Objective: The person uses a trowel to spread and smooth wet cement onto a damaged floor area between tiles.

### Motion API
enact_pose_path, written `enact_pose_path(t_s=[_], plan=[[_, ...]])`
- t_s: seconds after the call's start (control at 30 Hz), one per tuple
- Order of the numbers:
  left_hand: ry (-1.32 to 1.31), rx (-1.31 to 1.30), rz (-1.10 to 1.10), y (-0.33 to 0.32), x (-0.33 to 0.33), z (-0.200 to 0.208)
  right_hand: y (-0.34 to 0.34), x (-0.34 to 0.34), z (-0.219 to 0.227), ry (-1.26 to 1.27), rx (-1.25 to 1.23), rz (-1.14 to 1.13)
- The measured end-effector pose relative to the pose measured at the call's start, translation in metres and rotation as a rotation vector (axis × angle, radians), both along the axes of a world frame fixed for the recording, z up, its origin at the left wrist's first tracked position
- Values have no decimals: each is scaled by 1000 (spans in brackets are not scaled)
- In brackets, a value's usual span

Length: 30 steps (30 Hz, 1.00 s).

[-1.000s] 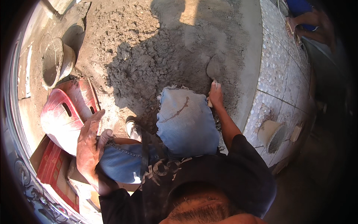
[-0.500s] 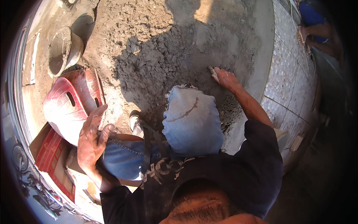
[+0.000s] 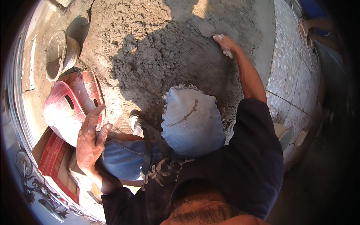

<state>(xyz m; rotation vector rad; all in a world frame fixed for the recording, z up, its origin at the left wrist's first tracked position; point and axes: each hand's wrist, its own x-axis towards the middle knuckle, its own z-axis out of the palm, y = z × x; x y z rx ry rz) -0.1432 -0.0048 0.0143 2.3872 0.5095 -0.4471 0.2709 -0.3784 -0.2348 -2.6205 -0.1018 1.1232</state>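
My right hand is closed at the end of my outstretched arm, over damp grey mortar. Just beyond its fingers shows the rounded, mortar-coated blade of a trowel, lying flat against the surface; the grip hides the handle. Nothing is in my left hand, which hovers beside my bent leg with fingers stretched and thumb apart. It is nearest a red plastic scoop-shaped basket with slotted handles, dusted white, and overlaps its edge in the picture.
A mortar-smeared bucket lies tipped at the left. Below the red basket is a red-and-brown cardboard box. A smooth grey strip and pebble-patterned tiles run along the right. Another person's leg shows at the far right.
My right hand has moved forward, away from my knee, with the trowel across the mortar. The blade now shows more plainly. My left hand stays nearly still.
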Motion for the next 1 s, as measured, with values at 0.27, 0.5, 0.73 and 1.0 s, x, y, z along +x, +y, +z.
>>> enact_pose_path(t_s=[0.27, 0.5, 0.73, 1.0], plan=[[-63, -77, 4, 0, -6, 4, -50, -132, 29, 235, 71, 41], [-117, 1, -104, 0, -4, 2, -101, -235, 20, 45, 23, 89], [-144, 25, -86, -8, -12, 11, -19, -181, -26, -202, 219, -199], [-121, 32, -57, -10, -19, 16, 53, -8, -54, -425, 168, -63]])
